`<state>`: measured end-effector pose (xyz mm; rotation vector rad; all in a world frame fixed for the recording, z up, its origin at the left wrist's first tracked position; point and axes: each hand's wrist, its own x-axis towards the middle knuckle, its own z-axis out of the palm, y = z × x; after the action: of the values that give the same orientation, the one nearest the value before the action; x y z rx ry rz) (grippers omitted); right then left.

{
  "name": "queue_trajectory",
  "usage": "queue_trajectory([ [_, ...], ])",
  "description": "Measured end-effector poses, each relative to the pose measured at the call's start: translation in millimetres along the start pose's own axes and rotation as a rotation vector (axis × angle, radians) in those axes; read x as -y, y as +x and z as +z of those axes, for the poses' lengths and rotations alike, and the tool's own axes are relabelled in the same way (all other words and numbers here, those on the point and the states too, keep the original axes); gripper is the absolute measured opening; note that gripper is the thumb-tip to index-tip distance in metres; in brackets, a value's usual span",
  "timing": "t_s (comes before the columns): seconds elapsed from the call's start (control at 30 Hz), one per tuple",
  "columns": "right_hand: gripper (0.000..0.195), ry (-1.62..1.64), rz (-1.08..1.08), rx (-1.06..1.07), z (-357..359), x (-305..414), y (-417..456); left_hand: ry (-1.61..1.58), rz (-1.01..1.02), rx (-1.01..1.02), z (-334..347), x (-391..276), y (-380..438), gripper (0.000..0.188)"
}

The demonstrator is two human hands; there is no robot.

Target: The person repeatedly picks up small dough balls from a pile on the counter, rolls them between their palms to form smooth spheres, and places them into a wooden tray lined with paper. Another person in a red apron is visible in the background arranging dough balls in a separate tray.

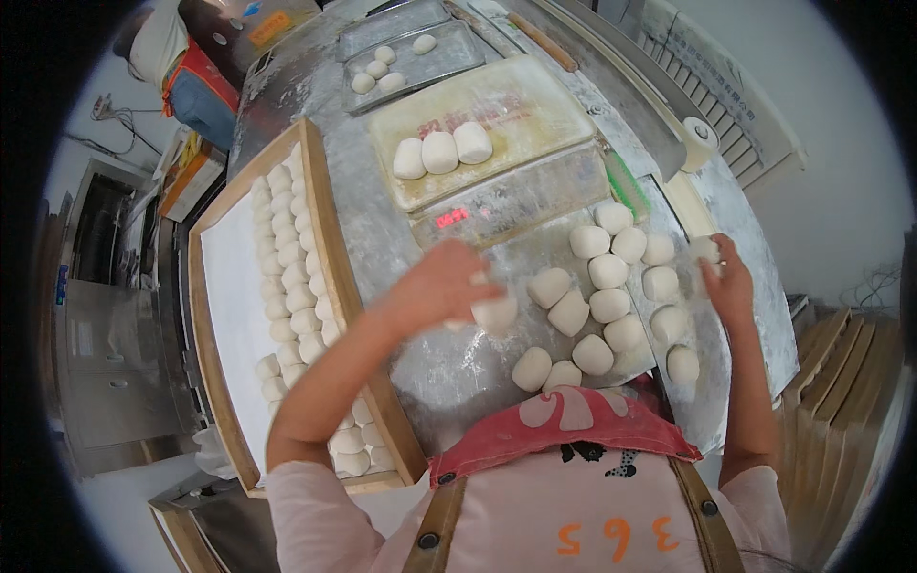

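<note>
My left hand (448,286), blurred, is in front of the digital scale (526,200). Its fingers close around a white dough piece (496,313), also blurred, and a bit of dough shows between them. At the far right of the work table, my right hand (729,279) grips another dough piece (705,249) between thumb and fingers. Several rounded dough pieces (609,272) lie between the hands on the floured metal top (444,372). Three dough pieces (439,152) sit side by side on the scale's platform (544,107).
Left of the scale, a wooden tray (329,215) lined with white paper holds rows of dough balls (294,276). Metal trays (458,54), one with several dough balls, lie at the back. Also there are a rolling pin (543,41), a green brush (627,185) and another person (190,79).
</note>
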<state>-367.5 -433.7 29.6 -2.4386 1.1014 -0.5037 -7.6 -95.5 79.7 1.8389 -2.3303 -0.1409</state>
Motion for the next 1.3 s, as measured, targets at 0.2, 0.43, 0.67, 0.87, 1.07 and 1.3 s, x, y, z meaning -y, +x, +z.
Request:
queue_trajectory([
  [0.2, 0.050, 0.331, -0.461, 0.365, 63.8, 162.9, -26.6, 0.336, -0.505, -0.654, -111.6, 122.5, 33.2, 0.058],
  [0.43, 0.038, 0.117, -0.782, 0.571, 134.4, 227.1, -60.0, 0.383, -0.992, -0.510, -74.2, 116.0, -50.4, 0.073],
  [0.67, 0.042, 0.109, -0.530, 0.115, 52.6, 122.1, -35.7, 0.183, -1.471, -0.249, 35.7, 69.4, -105.7, 0.080],
  [0.87, 0.063, -0.862, 0.235, -0.384, -57.3, -223.3, -115.4, 0.215, -1.454, -0.597, 23.0, 71.7, -92.4, 0.080],
  [1.07, 0.079, 0.173, 0.850, 0.035, -77.6, -217.3, -144.0, 0.117, -1.497, -0.456, 31.9, 58.7, -122.5, 0.080],
  [1.3, 0.068, -0.677, 0.319, 0.171, -59.8, -229.8, -117.7, 0.072, -1.441, -0.342, 33.7, 59.0, -116.6, 0.072],
])
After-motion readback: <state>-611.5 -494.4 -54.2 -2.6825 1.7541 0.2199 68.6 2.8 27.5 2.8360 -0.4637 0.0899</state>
